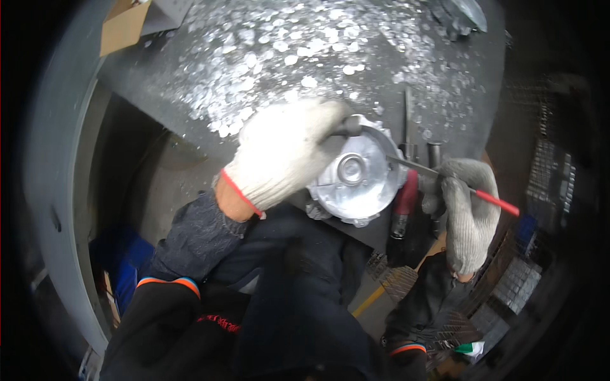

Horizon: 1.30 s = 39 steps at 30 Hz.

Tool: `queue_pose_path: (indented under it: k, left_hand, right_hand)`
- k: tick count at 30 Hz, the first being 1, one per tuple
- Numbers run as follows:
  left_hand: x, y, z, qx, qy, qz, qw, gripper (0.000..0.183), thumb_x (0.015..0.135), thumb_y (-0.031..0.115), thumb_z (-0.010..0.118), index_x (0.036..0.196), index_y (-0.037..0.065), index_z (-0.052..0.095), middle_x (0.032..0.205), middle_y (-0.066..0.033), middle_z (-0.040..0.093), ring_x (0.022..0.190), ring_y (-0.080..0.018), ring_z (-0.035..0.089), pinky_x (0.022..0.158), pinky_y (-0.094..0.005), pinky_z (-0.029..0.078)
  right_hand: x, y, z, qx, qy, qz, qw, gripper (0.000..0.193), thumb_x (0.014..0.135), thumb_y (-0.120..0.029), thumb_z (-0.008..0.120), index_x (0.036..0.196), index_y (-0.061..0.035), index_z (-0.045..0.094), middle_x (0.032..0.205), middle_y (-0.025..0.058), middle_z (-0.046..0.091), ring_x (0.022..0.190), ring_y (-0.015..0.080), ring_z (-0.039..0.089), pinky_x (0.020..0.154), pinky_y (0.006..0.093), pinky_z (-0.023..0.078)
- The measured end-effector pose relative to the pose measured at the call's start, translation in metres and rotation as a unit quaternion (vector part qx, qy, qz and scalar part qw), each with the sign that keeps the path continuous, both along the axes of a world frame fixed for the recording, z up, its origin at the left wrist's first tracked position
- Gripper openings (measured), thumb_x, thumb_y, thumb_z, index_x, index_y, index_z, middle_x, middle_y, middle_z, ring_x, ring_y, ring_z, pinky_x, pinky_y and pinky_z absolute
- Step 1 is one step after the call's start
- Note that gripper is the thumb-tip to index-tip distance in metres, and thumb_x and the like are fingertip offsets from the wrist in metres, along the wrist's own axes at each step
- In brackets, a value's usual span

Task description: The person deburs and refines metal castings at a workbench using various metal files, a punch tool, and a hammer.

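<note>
A round, shiny cast-metal housing [372,193] with a raised ring in its middle lies near the table's front edge. My left hand [286,146], in a white knit glove with a red cuff, is closed over the left rim of the housing; its fingertips are dark and partly hidden. My right hand [470,203], also gloved, is closed around a thin file [413,166] with a red handle. The file points left, and its tip is at the right inner wall of the housing.
Beside the housing lie a red-handled tool [405,197] and a dark bar-like tool [434,155]. Many shiny metal scraps [279,51] cover the grey table [159,101]. At the far left stands a cardboard box [124,28]; another metal part [460,16] sits far right.
</note>
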<state>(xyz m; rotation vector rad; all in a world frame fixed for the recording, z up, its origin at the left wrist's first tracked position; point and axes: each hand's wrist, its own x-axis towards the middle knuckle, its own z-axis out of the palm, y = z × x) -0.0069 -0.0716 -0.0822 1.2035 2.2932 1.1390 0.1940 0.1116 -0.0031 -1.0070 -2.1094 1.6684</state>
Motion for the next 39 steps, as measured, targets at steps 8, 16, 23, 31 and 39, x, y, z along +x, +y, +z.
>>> queue_pose_path:
  k: [8, 16, 23, 31, 39]
  left_hand:
    - [0.002, 0.005, 0.005, 0.013, 0.001, -0.005, 1.0, 0.012, 0.092, 0.016, 0.074, 0.101, 0.009, 0.072, 0.082, -0.0092, 0.065, 0.079, -0.0278, 0.067, 0.075, -0.0397, 0.054]
    - [-0.002, 0.002, 0.018, -0.016, 0.015, -0.02, 1.0, 0.022, 0.092, 0.014, 0.072, 0.114, 0.011, 0.073, 0.092, -0.0096, 0.071, 0.085, -0.0315, 0.071, 0.077, -0.0416, 0.057]
    - [-0.018, -0.008, 0.055, 0.051, 0.332, -0.071, 0.939, 0.05, 0.084, 0.012, 0.084, 0.132, 0.013, 0.072, 0.1, -0.0094, 0.074, 0.076, -0.0246, 0.073, 0.065, -0.0373, 0.058]
    - [0.016, -0.041, 0.029, -0.017, 0.439, -0.308, 0.844, 0.038, 0.091, 0.044, 0.076, 0.12, 0.018, 0.072, 0.083, -0.0003, 0.062, 0.071, -0.0174, 0.07, 0.057, -0.0371, 0.054]
    - [0.037, -0.045, 0.077, 0.126, -0.251, -0.116, 0.953, 0.027, 0.098, 0.022, 0.074, 0.121, 0.009, 0.072, 0.089, -0.0033, 0.068, 0.075, -0.0214, 0.069, 0.067, -0.037, 0.057]
  right_hand:
    - [0.049, 0.136, -0.038, 0.716, -0.064, 0.218, 0.66, 0.041, 0.085, 0.0, 0.07, 0.124, -0.0117, 0.078, 0.13, 0.0094, 0.075, 0.129, 0.0329, 0.068, 0.105, 0.047, 0.056]
    - [0.064, 0.174, -0.042, 0.714, -0.161, 0.353, 0.583, 0.05, 0.089, -0.01, 0.064, 0.139, -0.0176, 0.068, 0.142, 0.0025, 0.067, 0.142, 0.0282, 0.056, 0.115, 0.0454, 0.05]
    - [0.07, 0.166, -0.059, 0.723, -0.162, 0.302, 0.6, 0.046, 0.092, -0.012, 0.062, 0.136, -0.018, 0.068, 0.144, 0.0016, 0.067, 0.143, 0.0287, 0.056, 0.118, 0.0472, 0.048]
    - [0.078, 0.17, -0.064, 0.725, -0.092, 0.309, 0.609, 0.044, 0.091, -0.014, 0.062, 0.133, -0.017, 0.07, 0.141, 0.0043, 0.068, 0.141, 0.0292, 0.059, 0.114, 0.0481, 0.051]
    - [0.072, 0.137, -0.057, 0.7, -0.089, 0.253, 0.662, 0.044, 0.085, -0.006, 0.067, 0.128, -0.0138, 0.072, 0.134, 0.0087, 0.07, 0.12, 0.03, 0.069, 0.098, 0.0443, 0.058]
